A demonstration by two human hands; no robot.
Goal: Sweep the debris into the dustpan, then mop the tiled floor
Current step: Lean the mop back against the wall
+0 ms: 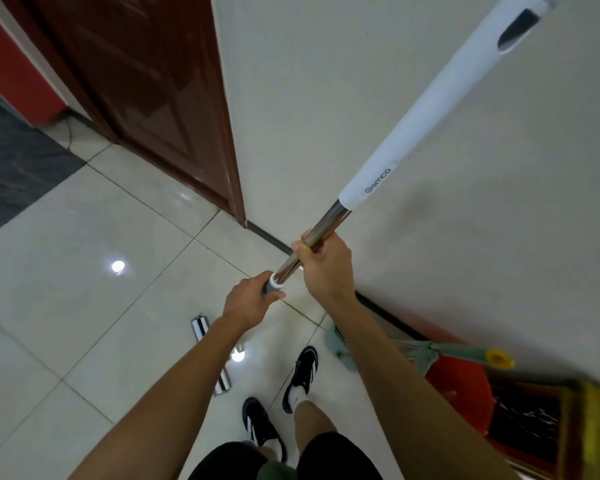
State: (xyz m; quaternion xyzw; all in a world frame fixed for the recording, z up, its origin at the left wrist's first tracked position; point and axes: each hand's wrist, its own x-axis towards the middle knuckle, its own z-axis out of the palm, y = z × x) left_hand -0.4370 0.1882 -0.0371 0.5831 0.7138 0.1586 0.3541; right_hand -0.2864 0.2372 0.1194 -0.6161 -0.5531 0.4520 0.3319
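Both hands hold the mop pole point(329, 226), left grip point(248, 301) at 7 o'clock from right grip point(321, 263), mop head point(210, 355) on the floor point(84, 271).

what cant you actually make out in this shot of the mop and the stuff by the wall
Head view, the only one:
- Mop head: its middle is hidden behind the left forearm.
- Mop pole: its lower stretch is covered by the left hand and arm; the white top runs off the upper edge.
- Broom and dustpan: partly behind the right arm, smeared toward the right edge.
- Debris: none can be made out on the floor.
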